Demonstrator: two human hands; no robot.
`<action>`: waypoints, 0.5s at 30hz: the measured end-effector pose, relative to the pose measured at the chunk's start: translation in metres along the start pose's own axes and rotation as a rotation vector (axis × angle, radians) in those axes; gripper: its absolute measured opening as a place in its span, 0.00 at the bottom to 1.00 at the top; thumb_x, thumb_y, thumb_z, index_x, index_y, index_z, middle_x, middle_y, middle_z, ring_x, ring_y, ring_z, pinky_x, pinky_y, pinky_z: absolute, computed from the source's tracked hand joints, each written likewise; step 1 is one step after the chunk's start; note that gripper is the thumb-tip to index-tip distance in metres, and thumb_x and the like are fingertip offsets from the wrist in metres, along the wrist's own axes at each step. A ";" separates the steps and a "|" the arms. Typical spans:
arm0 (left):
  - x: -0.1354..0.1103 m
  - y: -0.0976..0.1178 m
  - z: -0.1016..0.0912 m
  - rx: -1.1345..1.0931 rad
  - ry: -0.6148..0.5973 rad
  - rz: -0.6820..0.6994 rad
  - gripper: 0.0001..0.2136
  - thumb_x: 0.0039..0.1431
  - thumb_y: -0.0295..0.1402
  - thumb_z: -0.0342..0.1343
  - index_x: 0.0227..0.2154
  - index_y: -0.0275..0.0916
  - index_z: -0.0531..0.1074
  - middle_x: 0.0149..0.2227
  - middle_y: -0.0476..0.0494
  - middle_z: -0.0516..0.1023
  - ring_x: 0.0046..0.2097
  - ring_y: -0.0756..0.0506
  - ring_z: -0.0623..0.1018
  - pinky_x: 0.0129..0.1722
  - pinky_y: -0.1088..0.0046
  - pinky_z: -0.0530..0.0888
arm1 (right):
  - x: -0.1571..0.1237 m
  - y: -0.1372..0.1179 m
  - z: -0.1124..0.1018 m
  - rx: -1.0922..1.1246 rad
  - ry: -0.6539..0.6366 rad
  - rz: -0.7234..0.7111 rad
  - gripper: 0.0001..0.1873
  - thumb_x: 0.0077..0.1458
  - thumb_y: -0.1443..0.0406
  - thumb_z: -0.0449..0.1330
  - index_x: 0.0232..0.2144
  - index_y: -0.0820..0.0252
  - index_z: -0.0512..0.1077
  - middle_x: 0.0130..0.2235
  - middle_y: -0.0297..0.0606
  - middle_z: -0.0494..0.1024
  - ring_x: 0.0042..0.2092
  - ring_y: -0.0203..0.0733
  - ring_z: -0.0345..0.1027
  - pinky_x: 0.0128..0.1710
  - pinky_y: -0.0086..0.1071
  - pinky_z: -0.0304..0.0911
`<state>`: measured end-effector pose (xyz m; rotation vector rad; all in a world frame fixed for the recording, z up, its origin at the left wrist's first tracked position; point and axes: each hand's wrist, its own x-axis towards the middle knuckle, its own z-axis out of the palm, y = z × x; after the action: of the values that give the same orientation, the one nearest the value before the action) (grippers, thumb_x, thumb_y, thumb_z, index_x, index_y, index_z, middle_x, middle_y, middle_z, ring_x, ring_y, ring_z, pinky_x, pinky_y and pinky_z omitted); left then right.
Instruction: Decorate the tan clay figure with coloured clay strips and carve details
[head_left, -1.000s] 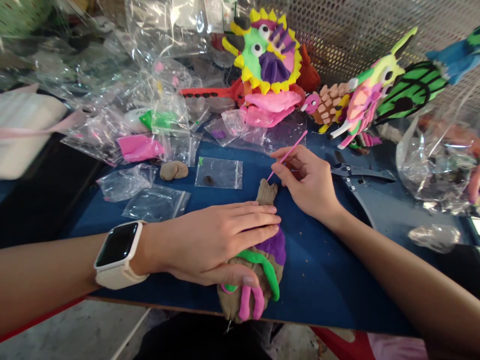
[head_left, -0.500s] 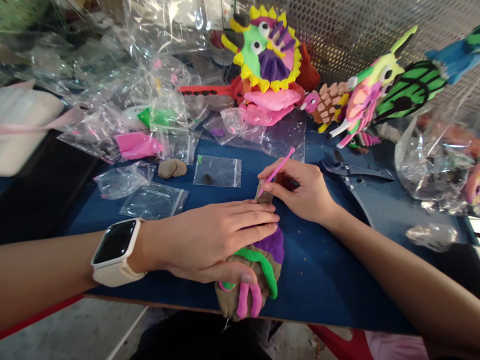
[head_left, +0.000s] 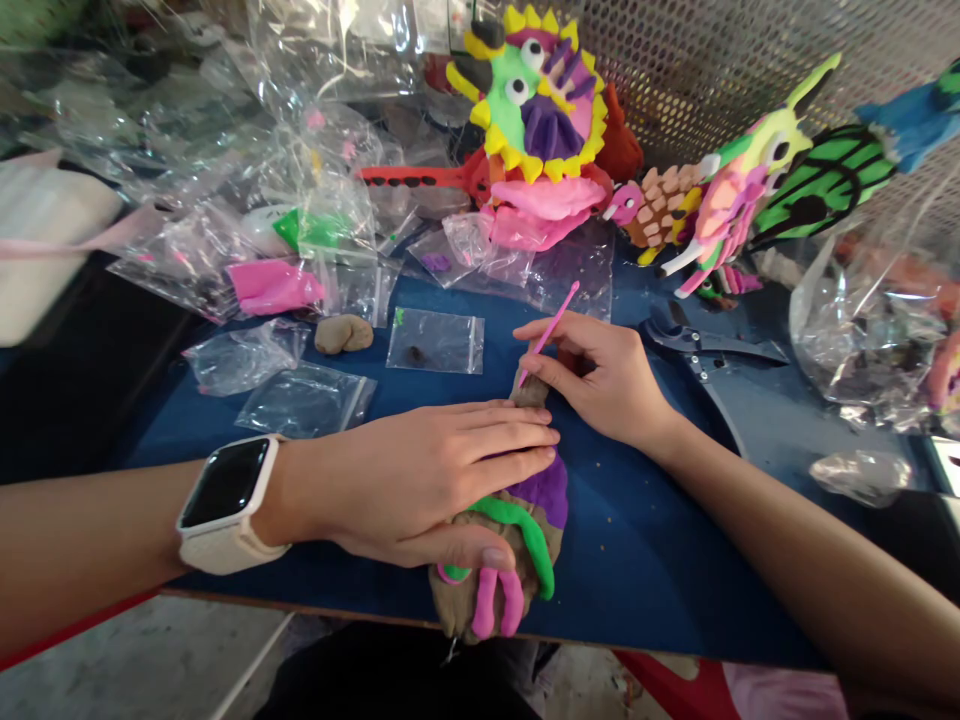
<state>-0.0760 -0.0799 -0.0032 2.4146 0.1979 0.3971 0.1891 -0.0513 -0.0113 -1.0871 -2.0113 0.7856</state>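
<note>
Under my left hand lies a brown clay figure with purple, green and pink clay pieces on it. The left palm and outstretched fingers rest flat across its middle and hide that part. My right hand pinches a thin pink modelling tool between thumb and fingers. Its lower tip meets the narrow brown far end of the figure, just beyond my left fingertips. The figure's near end lies at the table's front edge.
On the blue table lie a brown clay lump, a zip bag and dark pruning shears. Colourful clay figures stand at the back. Plastic bags with coloured clay crowd the back left; another bag sits right.
The pink tool has shifted slightly left and down in my right hand, whose fingers have moved a little. My left hand stays in place on the clay figure.
</note>
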 end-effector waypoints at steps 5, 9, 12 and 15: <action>0.000 0.000 0.000 0.000 0.005 0.011 0.34 0.84 0.51 0.51 0.76 0.27 0.68 0.77 0.25 0.70 0.82 0.31 0.64 0.83 0.50 0.63 | 0.000 -0.001 0.000 0.012 0.023 0.046 0.08 0.71 0.59 0.71 0.45 0.56 0.83 0.37 0.35 0.85 0.28 0.35 0.66 0.33 0.34 0.68; 0.000 0.000 0.000 -0.004 0.010 0.009 0.34 0.84 0.51 0.51 0.76 0.27 0.68 0.77 0.25 0.70 0.82 0.32 0.65 0.83 0.51 0.63 | 0.001 0.000 0.001 0.015 0.070 0.087 0.09 0.71 0.59 0.70 0.48 0.56 0.83 0.37 0.34 0.84 0.27 0.34 0.65 0.31 0.34 0.66; 0.000 0.000 0.000 -0.008 0.007 0.003 0.33 0.84 0.51 0.51 0.76 0.27 0.68 0.77 0.25 0.71 0.82 0.32 0.65 0.83 0.51 0.63 | 0.002 0.000 0.001 0.010 0.104 0.106 0.08 0.70 0.60 0.70 0.47 0.56 0.83 0.37 0.34 0.84 0.27 0.33 0.63 0.30 0.33 0.65; 0.000 0.000 0.000 -0.011 0.007 0.000 0.33 0.84 0.51 0.51 0.76 0.29 0.69 0.77 0.26 0.71 0.82 0.32 0.66 0.83 0.50 0.64 | 0.003 -0.001 0.001 0.000 0.130 0.129 0.08 0.69 0.60 0.70 0.47 0.56 0.83 0.37 0.33 0.84 0.27 0.33 0.64 0.29 0.33 0.64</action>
<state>-0.0757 -0.0799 -0.0027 2.4025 0.1987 0.4059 0.1865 -0.0496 -0.0103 -1.2462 -1.8478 0.7600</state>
